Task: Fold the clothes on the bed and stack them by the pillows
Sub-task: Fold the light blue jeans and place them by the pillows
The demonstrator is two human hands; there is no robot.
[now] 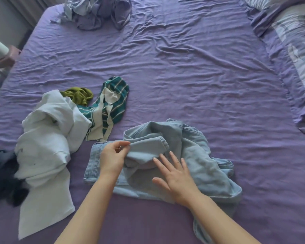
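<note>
The left hand [113, 156] pinches a soft fold of the crumpled light-blue denim jeans [192, 155] with curled fingers [123, 143]; the right hand [176, 176] presses flat on them, fingers straight and spread. The jeans lie at 6 o'clock on the wrinkled purple bed [183, 67], with pillows [296, 41] at 2 o'clock.

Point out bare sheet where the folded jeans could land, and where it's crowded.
Free: the wide stretch of purple sheet between the jeans, the far rumpled pile and the pillows. Crowded: near left, where the white garment, striped shirt, olive cloth and dark clothes bunch together.
</note>
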